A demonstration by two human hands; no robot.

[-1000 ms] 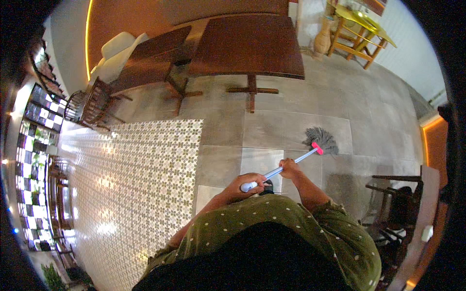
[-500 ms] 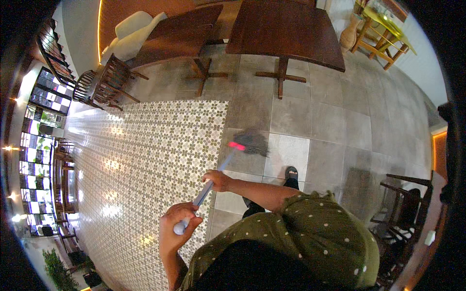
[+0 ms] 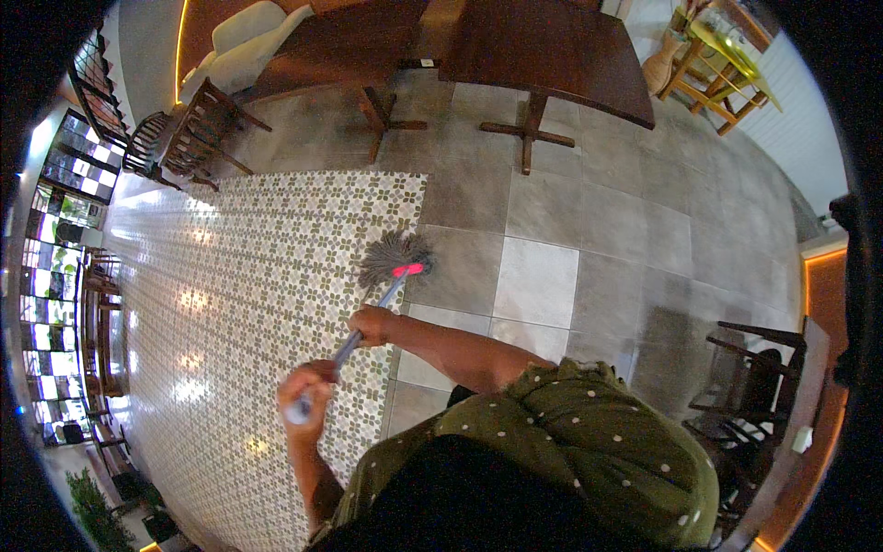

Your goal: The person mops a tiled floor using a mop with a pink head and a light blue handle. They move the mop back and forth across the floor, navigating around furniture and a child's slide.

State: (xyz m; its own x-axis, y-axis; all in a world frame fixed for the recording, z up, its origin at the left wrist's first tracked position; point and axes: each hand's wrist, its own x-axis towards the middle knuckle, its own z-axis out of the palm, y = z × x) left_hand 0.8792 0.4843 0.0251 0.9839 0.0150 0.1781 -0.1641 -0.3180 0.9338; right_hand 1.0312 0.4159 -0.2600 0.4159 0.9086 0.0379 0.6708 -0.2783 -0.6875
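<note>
Both hands are wrapped round the pale blue-grey handle of a mop [image 3: 394, 259]. My left hand [image 3: 306, 397] grips its upper end near the knob and is a little blurred. Farther down the shaft, my right hand [image 3: 372, 326] closes round it, with the forearm crossing in from the right. The mop's grey stringy head, joined by a pink-red clamp, lies spread on the floor. It straddles the edge between the patterned tiles [image 3: 267, 267] on the left and the plain grey tiles [image 3: 625, 221] on the right.
Two dark wooden tables [image 3: 543, 55] on pedestal feet stand ahead. A slatted wooden chair [image 3: 198, 133] and a cream seat [image 3: 244, 46] are at the far left. A vase [image 3: 660, 66] stands beside a yellow-topped wooden stand [image 3: 727, 55]. Dark chairs [image 3: 759, 377] are at the right.
The mop head has swung left from the grey tiles onto the patterned border, its strands fanning out. Both hands have moved left and slightly with the handle. My foot has gone from view.
</note>
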